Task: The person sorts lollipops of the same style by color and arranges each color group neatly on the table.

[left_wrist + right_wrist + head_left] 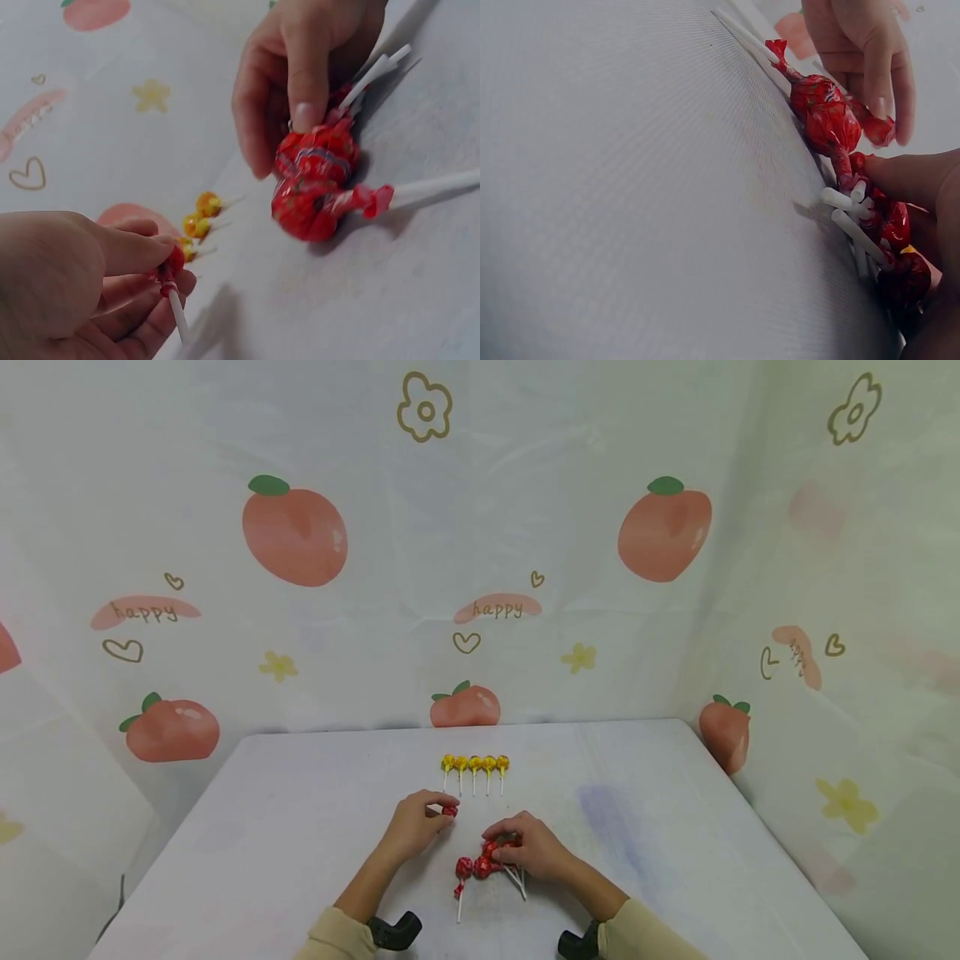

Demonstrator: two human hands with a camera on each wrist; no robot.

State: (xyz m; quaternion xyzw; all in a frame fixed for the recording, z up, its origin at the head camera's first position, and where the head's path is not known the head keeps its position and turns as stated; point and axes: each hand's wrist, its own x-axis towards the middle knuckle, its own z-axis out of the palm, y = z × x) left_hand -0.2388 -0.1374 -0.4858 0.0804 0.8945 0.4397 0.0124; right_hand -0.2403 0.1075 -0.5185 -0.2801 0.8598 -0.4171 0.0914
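Between thumb and fingers, my left hand (415, 825) pinches a red lollipop (175, 262) by its wrapped head, its white stick pointing down in the left wrist view. The right hand (543, 852) holds several red lollipops (894, 225) in a bunch low over the white table, thumb on one side and fingers behind; how many it grips is partly hidden. Their white sticks (515, 881) point toward the front. Just left of the bunch lies another red lollipop (464, 867), its stick toward the near edge.
Several yellow lollipops (475, 763) lie in a side-by-side row farther back on the white table (315, 827), sticks toward me. A patterned white cloth (525, 468) hangs behind the table and along the sides. Black wrist mounts (396, 932) sit on both forearms.
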